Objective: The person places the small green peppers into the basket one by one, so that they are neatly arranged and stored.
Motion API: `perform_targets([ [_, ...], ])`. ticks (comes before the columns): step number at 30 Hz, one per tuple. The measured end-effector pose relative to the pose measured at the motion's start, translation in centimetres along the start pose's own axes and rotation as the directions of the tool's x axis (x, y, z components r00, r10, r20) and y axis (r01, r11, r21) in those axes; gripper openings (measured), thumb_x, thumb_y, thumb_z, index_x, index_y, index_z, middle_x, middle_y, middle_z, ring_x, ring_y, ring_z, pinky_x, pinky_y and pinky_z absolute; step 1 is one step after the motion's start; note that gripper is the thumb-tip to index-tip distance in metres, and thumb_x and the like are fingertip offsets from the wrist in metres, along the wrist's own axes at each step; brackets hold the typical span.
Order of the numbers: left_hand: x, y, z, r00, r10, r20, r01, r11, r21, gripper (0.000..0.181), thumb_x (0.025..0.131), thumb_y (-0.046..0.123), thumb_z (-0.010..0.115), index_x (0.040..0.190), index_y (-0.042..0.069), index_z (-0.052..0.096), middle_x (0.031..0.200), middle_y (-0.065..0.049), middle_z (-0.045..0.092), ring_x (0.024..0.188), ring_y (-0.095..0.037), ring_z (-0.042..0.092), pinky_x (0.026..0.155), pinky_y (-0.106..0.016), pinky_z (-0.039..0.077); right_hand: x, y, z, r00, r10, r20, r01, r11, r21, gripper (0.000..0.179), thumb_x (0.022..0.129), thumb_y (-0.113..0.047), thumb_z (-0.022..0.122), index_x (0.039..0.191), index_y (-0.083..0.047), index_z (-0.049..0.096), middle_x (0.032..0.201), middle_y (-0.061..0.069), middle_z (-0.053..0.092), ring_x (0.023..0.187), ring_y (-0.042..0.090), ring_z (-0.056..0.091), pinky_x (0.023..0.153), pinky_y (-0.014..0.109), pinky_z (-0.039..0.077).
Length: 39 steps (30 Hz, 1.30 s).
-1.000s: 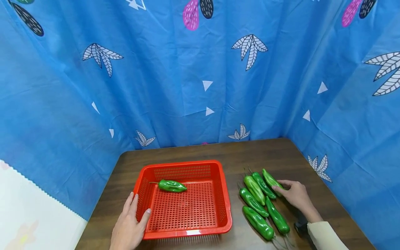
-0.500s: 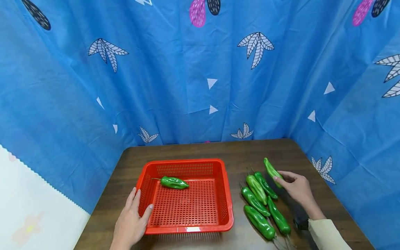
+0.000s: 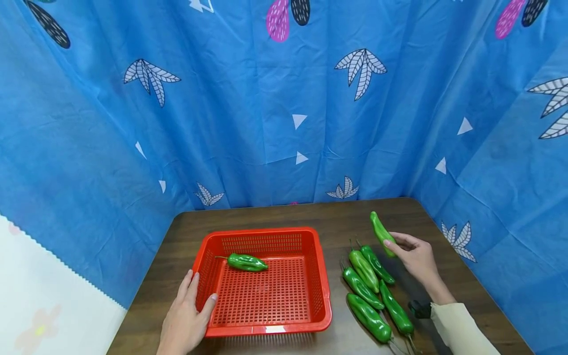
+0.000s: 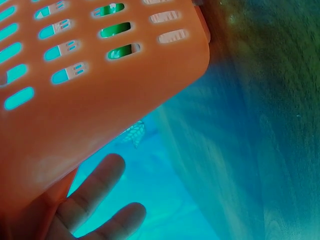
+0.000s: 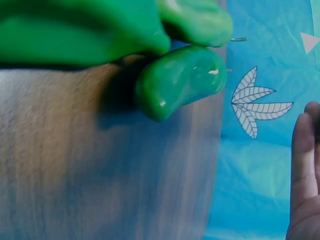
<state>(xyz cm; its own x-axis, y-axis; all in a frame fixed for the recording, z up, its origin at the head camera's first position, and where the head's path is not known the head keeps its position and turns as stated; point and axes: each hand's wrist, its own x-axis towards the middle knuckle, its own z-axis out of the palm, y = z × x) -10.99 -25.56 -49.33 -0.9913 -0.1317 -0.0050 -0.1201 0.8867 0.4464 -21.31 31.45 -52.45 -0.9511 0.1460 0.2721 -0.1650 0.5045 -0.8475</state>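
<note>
In the head view, my right hand (image 3: 414, 256) pinches a light green pepper (image 3: 380, 229) between thumb and fingers, its tip pointing up and away. It is over the far right of the table, beyond the other peppers. In the right wrist view, part of that hand (image 5: 304, 175) shows at the right edge. My left hand (image 3: 184, 315) rests at the left rim of a red plastic basket (image 3: 321, 281), thumb over the near corner. The left wrist view shows its straight fingers (image 4: 95, 187) past the basket's slotted wall (image 4: 115, 95). One green pepper (image 3: 246, 263) lies in the basket.
Several green peppers lie grouped right of the basket, among them a dark one (image 3: 368, 318) in front and a lighter one (image 3: 364, 266) behind. Blue patterned curtains (image 3: 248, 123) surround the wooden table (image 3: 270, 217) at the back and sides.
My right hand has lifted the light green pepper off the table, up and slightly away from the other peppers. The left hand stays at the basket.
</note>
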Motion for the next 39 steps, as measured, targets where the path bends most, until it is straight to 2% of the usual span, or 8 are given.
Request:
perform_targets([
  [2,-0.1,0.0,0.0,1.0,-0.005,0.01,0.005,1.0,0.002,0.096,0.096,0.073,0.036,0.16,0.003,0.022,0.168,-0.016,0.012,0.141,-0.049,0.039,0.104,-0.067,0.04,0.5,1.7,0.4,1.0,-0.014,-0.006,0.014,0.999,0.036,0.045,0.095,-0.039,0.069,0.135,-0.019,0.065,0.114,-0.003,0.07,0.096,0.001,0.068,0.084,0.025,0.057],
  [5,-0.2,-0.1,0.1,1.0,-0.012,0.022,0.012,1.0,0.01,0.102,0.093,0.078,0.031,0.16,0.003,0.021,0.168,-0.017,0.011,0.141,-0.049,0.039,0.104,-0.067,0.04,1.4,5.2,1.1,0.997,-0.079,-0.021,0.08,0.992,0.099,0.043,0.095,-0.035,0.069,0.136,-0.022,0.064,0.117,-0.007,0.068,0.1,0.0,0.066,0.085,0.021,0.055],
  [8,-0.2,-0.2,0.1,0.999,-0.016,0.029,0.016,1.0,0.018,0.104,0.092,0.08,0.029,0.16,0.002,0.021,0.168,-0.017,0.011,0.141,-0.05,0.038,0.104,-0.067,0.04,1.6,4.6,1.2,0.994,-0.107,0.002,0.106,0.985,0.137,0.045,0.095,-0.029,0.07,0.137,-0.015,0.063,0.116,-0.005,0.069,0.098,0.004,0.068,0.079,0.026,0.056],
  [13,-0.2,-0.3,0.2,0.998,-0.031,0.047,0.03,0.999,0.025,0.107,0.091,0.082,0.028,0.159,0.0,0.02,0.167,-0.02,0.01,0.141,-0.051,0.037,0.104,-0.068,0.039,1.2,-2.7,1.1,0.994,-0.098,0.052,0.092,0.989,0.12,0.047,0.094,-0.03,0.071,0.134,-0.006,0.064,0.107,-0.008,0.072,0.088,0.007,0.07,0.071,0.034,0.057],
  [16,0.0,-0.3,0.3,0.999,-0.028,0.046,0.027,0.999,0.023,0.107,0.091,0.082,0.029,0.159,-0.001,0.021,0.167,-0.02,0.011,0.14,-0.052,0.037,0.104,-0.067,0.039,1.4,-4.5,1.4,0.994,-0.099,0.055,0.091,0.988,0.127,0.045,0.094,-0.027,0.072,0.133,-0.006,0.065,0.104,-0.017,0.069,0.087,0.002,0.068,0.073,0.03,0.058],
  [24,0.1,-0.3,0.2,0.999,-0.015,0.038,0.014,1.0,0.024,0.106,0.091,0.08,0.029,0.159,-0.001,0.021,0.167,-0.02,0.011,0.14,-0.052,0.038,0.103,-0.067,0.04,2.6,-6.7,2.3,0.995,-0.092,0.037,0.086,0.987,0.134,0.044,0.091,-0.031,0.075,0.13,-0.011,0.068,0.1,-0.016,0.072,0.081,0.004,0.07,0.061,0.031,0.056],
  [33,0.2,-0.2,-0.1,1.0,0.001,0.023,-0.002,1.0,0.029,0.104,0.093,0.078,0.03,0.158,-0.002,0.022,0.167,-0.02,0.011,0.139,-0.052,0.039,0.103,-0.067,0.04,3.4,-9.9,3.5,0.992,-0.115,0.058,0.107,0.985,0.139,0.041,0.09,-0.024,0.077,0.127,-0.008,0.069,0.111,0.021,0.073,0.081,0.008,0.071,0.057,0.028,0.056],
  [39,0.1,-0.3,0.0,1.0,0.002,0.027,-0.003,1.0,0.023,0.103,0.094,0.077,0.031,0.159,-0.002,0.021,0.167,-0.02,0.011,0.14,-0.052,0.038,0.104,-0.067,0.04,4.2,-10.7,4.5,0.986,-0.145,0.087,0.13,0.978,0.16,0.039,0.088,-0.027,0.079,0.124,-0.013,0.072,0.112,0.016,0.075,0.082,0.008,0.072,0.058,0.026,0.056],
])
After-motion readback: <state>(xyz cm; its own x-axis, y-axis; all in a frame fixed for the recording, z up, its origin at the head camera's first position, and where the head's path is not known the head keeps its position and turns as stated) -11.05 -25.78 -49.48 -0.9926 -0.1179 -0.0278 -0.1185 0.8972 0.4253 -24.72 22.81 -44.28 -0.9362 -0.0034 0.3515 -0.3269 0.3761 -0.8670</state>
